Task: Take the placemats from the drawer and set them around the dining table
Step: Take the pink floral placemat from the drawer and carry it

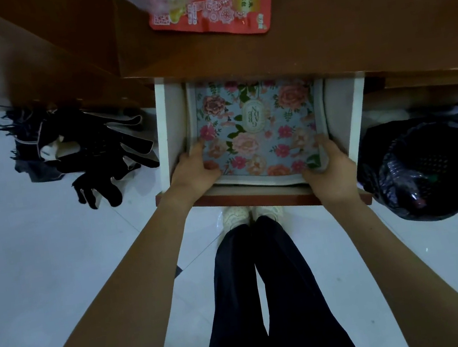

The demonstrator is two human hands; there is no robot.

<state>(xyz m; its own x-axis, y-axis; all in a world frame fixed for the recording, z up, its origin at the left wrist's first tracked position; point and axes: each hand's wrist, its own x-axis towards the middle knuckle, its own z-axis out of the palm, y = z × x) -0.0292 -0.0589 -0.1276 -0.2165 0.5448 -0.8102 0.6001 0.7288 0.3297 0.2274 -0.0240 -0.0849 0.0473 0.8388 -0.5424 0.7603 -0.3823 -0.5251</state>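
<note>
A white-sided drawer [355,115] stands pulled open under a brown wooden tabletop [347,22]. Inside lies a stack of placemats [256,127], the top one light blue with pink and orange flowers; white edges of others show beneath it. My left hand [196,169] grips the stack's near left corner, thumb on top. The near right corner is held by my right hand [329,168], fingers curled over the edge. The far part of the stack is hidden under the tabletop.
A red snack packet [214,6] and clear plastic lie on the tabletop. Black clothing [91,152] hangs at the left. A bin with a black liner [429,170] stands at the right. White tiled floor and my legs are below.
</note>
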